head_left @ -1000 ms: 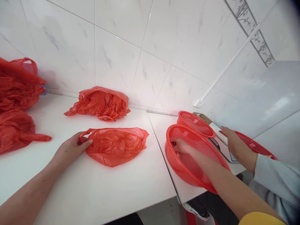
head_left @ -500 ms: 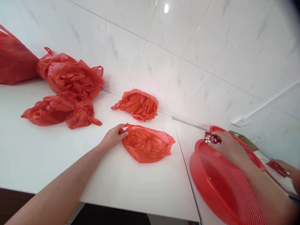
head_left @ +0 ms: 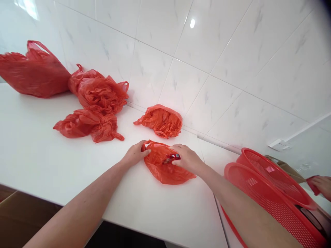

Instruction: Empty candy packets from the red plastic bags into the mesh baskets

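A red plastic bag lies flat on the white table in front of me. My left hand pinches the bag's handle at its left end. My right hand is over the bag's middle, fingers closed on a small dark red packet that touches the bag. Two red mesh baskets sit stacked at my right, beside my right forearm.
Another red bag lies against the tiled wall behind. Several crumpled and filled red bags are heaped at the far left. Another person's hand holding something red shows at the right edge, past a cardboard box.
My right hand has carried the small packet from the basket rim leftward onto the bag. The left hand has stayed on the handle. The view has swung left.
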The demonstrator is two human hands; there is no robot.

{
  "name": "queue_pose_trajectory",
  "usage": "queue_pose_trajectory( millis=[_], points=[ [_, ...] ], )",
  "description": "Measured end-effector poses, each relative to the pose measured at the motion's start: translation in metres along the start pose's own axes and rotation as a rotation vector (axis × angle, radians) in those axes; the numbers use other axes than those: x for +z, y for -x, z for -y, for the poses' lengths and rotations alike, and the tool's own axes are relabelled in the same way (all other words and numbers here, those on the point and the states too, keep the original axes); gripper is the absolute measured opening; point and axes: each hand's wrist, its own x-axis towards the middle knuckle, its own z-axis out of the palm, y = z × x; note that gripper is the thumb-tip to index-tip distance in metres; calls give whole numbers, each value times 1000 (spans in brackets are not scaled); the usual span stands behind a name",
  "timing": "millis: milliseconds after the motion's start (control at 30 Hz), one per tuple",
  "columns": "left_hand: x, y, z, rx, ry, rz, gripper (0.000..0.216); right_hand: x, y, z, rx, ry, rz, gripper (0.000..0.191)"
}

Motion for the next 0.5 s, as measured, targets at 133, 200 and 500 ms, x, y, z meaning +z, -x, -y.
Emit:
queue_pose_trajectory(
  millis=[133, 200, 500],
  points=[
    [-1, 0, 1, -7, 15, 7, 47, -29, 24, -10, 96, -63, -98, 46],
    [-1, -1, 2, -10, 20, 21, 45, -50, 48, -24, 205, -58, -172, 36],
    [2, -3, 3, -11, -39, 36, 46, -49, 165, -100, 752, -25, -51, 16]
  ],
)
